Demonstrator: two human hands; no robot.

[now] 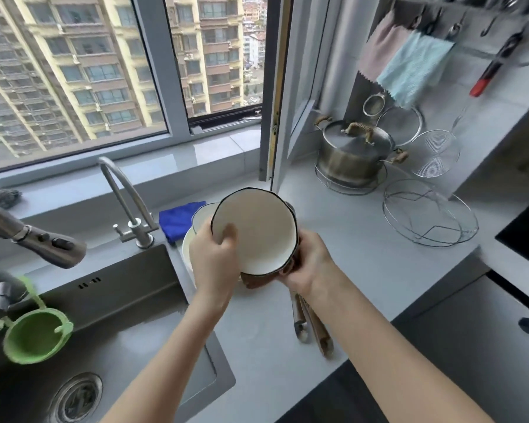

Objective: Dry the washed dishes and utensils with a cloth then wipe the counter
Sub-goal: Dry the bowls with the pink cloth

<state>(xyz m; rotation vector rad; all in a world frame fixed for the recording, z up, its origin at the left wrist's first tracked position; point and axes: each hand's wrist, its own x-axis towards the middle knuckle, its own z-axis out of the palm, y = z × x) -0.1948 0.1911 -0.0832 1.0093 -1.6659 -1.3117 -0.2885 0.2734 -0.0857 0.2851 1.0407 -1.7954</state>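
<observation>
A white plate with a dark rim [258,236] is held up on edge above the counter, its face toward me. My left hand [214,257] grips its left rim, thumb on the face. My right hand [310,264] is behind its lower right edge, pressing a brown cloth [257,280] against the back. Other white dishes [200,219] stand stacked behind the plate, partly hidden. Utensils [309,325] lie on the grey counter [348,239] under my right forearm. A blue cloth [176,221] lies by the tap.
The sink [119,315] with its drain is at the lower left, with a tap [126,203], a pull-out sprayer [34,236] and a green strainer [37,337]. A lidded steel pot [355,154], wire racks [428,218] and hanging cloths [416,68] stand at the right.
</observation>
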